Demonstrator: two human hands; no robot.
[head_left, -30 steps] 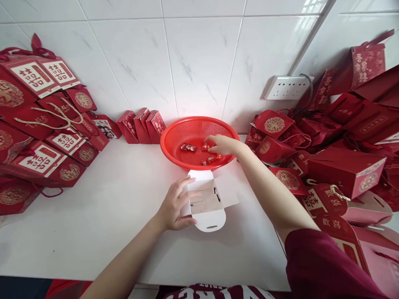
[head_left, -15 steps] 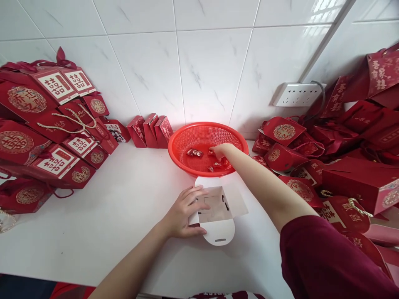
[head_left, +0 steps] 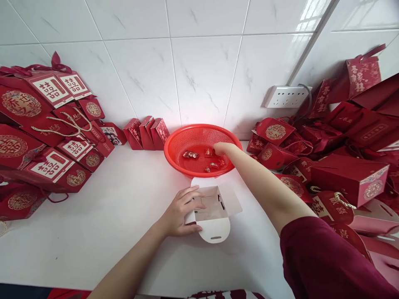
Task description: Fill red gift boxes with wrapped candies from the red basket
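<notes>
An opened box (head_left: 212,207), white inside with its flaps spread, stands on the white table. My left hand (head_left: 182,211) holds its left side, fingers over the edge and thumb by the front flap. Behind the box is a red plastic basket (head_left: 179,167) with several small red wrapped sweets (head_left: 190,155) at its bottom. My right hand (head_left: 220,149) reaches down into the basket's right part, beside the sweets. Its fingers point down and are mostly hidden, so whether they hold anything does not show.
Red gift boxes (head_left: 56,166) are stacked at the left, and small red boxes (head_left: 146,133) stand by the tiled wall. More red boxes (head_left: 346,174) are piled on the right. A power strip (head_left: 286,96) is on the wall.
My right hand has shifted slightly within the basket, and its fingers are now less visible. The whole view has moved a little; my left hand stays on the box.
</notes>
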